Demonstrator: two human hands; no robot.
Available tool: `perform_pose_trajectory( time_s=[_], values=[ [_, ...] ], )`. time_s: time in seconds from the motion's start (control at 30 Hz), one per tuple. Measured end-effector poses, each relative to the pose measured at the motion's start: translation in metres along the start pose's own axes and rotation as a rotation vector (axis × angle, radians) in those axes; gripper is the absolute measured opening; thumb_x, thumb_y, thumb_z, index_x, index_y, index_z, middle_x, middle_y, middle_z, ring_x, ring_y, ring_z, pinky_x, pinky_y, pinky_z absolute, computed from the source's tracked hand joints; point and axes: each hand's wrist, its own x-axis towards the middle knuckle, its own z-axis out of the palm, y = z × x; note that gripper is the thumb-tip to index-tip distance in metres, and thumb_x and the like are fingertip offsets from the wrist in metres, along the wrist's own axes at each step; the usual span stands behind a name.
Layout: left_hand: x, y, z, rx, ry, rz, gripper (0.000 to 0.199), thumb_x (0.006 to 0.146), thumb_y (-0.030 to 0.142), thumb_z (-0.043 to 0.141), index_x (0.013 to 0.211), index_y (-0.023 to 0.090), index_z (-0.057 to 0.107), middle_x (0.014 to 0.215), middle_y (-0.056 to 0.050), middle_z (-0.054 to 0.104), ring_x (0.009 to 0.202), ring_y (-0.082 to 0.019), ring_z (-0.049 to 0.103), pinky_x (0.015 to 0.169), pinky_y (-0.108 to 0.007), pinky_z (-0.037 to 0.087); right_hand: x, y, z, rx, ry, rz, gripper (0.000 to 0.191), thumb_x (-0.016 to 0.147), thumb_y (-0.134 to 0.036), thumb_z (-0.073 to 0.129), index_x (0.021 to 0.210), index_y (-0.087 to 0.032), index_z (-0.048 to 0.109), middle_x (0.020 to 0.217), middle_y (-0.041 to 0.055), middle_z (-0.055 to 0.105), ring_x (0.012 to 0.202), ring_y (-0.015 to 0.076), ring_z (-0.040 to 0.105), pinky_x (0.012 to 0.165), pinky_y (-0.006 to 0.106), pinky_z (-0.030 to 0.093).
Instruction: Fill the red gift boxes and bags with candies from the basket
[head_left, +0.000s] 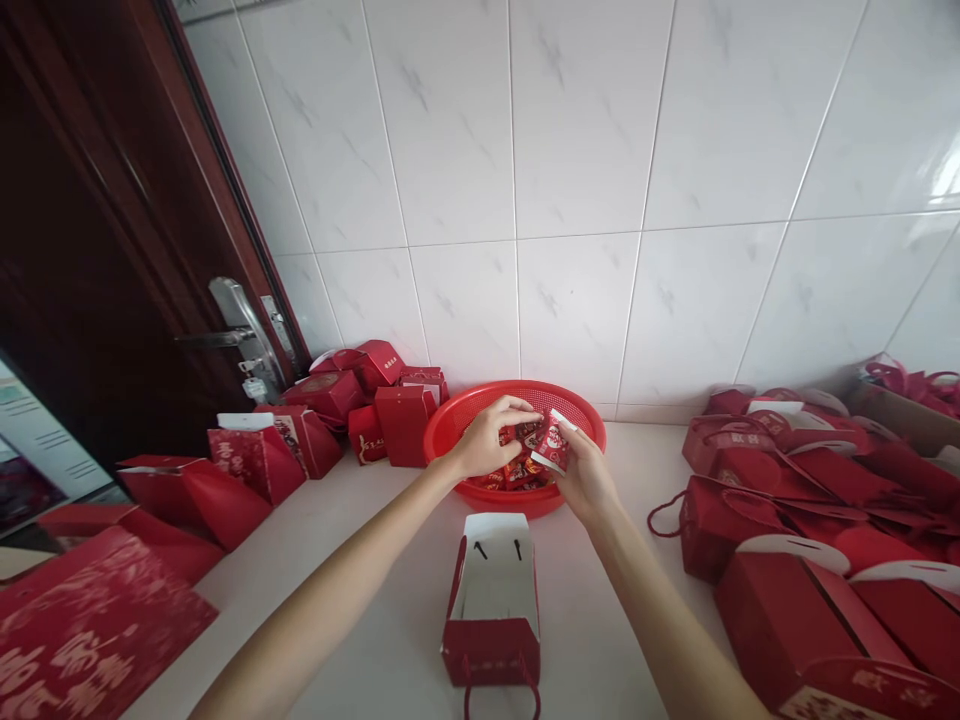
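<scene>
My right hand (589, 478) is closed on a small red-and-white candy packet (553, 442), gripped by its right side above a red plastic basket (517, 389). To its left, my left hand (491, 440) reaches over the basket, its fingers curved and apart from the thumb; no held item is visible in it. Wrapped candies (517, 472) in red, dark and orange wrappers lie in the basket, partly hidden by both hands. Between my forearms stands an open red gift box (491, 640) with a white inside and a cord handle; no candy can be made out in it.
Several red gift boxes (251, 455) stand along the left of the white tabletop (382, 560). More red boxes (802, 610) crowd the right side, with a brown carton (892, 410) behind them. A tiled wall (577, 300) rises behind; a dark door (112, 200) is at left.
</scene>
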Motion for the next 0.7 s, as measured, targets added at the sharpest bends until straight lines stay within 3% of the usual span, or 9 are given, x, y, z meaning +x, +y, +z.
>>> perform_pose_trajectory(
  time_s=[0.1, 0.2, 0.3, 0.37, 0.43, 0.57, 0.7],
  values=[
    [0.0, 0.003, -0.004, -0.148, -0.026, -0.08, 0.063, 0.071, 0.005, 0.051, 0.129, 0.023, 0.067, 0.133, -0.008, 0.062, 0.122, -0.023, 0.06, 0.099, -0.035, 0.054, 0.0, 0.0, 0.0, 0.005, 0.005, -0.009, 0.016, 0.072, -0.024, 0.084, 0.081, -0.019, 0.071, 0.077, 0.0009, 0.076, 0.066, 0.0151, 0.07, 0.056, 0.025, 0.058],
    [0.003, -0.004, -0.01, -0.167, -0.085, -0.345, 0.065, 0.075, 0.01, 0.043, 0.137, 0.022, 0.059, 0.136, -0.008, 0.062, 0.117, -0.021, 0.063, 0.085, -0.028, 0.056, -0.001, 0.0, -0.001, 0.008, 0.015, -0.017, 0.016, 0.072, -0.024, 0.084, 0.078, -0.019, 0.07, 0.077, 0.0002, 0.075, 0.066, 0.0144, 0.069, 0.057, 0.024, 0.059],
    [0.004, -0.021, -0.016, -0.071, -0.274, -0.521, 0.04, 0.075, 0.017, 0.051, 0.106, 0.02, 0.075, 0.1, -0.005, 0.075, 0.086, -0.019, 0.069, 0.071, -0.026, 0.054, -0.001, 0.0, -0.001, 0.009, 0.026, -0.022, 0.018, 0.071, -0.025, 0.085, 0.076, -0.02, 0.069, 0.076, -0.0009, 0.075, 0.066, 0.014, 0.069, 0.058, 0.024, 0.06],
    [0.003, -0.033, -0.016, -0.022, -0.447, -0.589, 0.018, 0.062, 0.02, 0.067, 0.077, 0.02, 0.077, 0.07, -0.001, 0.073, 0.061, -0.017, 0.064, 0.058, -0.025, 0.049, -0.001, 0.0, -0.001, 0.01, 0.033, -0.022, 0.019, 0.07, -0.025, 0.086, 0.074, -0.02, 0.067, 0.076, -0.0011, 0.075, 0.067, 0.0142, 0.069, 0.058, 0.024, 0.06],
    [0.002, -0.042, -0.013, 0.025, -0.588, -0.64, 0.012, 0.048, 0.018, 0.077, 0.059, 0.021, 0.073, 0.052, 0.003, 0.064, 0.046, -0.014, 0.055, 0.051, -0.024, 0.043, -0.002, 0.0, -0.001, 0.009, 0.037, -0.019, 0.02, 0.069, -0.024, 0.086, 0.073, -0.02, 0.067, 0.077, -0.0007, 0.076, 0.067, 0.0143, 0.069, 0.058, 0.024, 0.06],
    [0.0, -0.049, -0.003, 0.071, -0.685, -0.669, 0.015, 0.043, 0.02, 0.081, 0.049, 0.023, 0.068, 0.044, 0.005, 0.057, 0.039, -0.011, 0.045, 0.048, -0.024, 0.038, -0.003, 0.0, 0.0, 0.014, 0.04, -0.014, 0.02, 0.069, -0.024, 0.085, 0.071, -0.02, 0.066, 0.078, 0.0002, 0.076, 0.068, 0.0149, 0.07, 0.058, 0.024, 0.06],
    [-0.002, -0.047, -0.001, 0.044, -0.684, -0.68, 0.013, 0.044, 0.018, 0.079, 0.053, 0.024, 0.072, 0.054, 0.001, 0.067, 0.046, -0.016, 0.054, 0.05, -0.026, 0.04, -0.003, 0.0, 0.001, 0.022, 0.048, -0.014, 0.019, 0.068, -0.023, 0.085, 0.072, -0.02, 0.067, 0.077, 0.0, 0.076, 0.067, 0.0151, 0.069, 0.057, 0.024, 0.059]
  ],
)
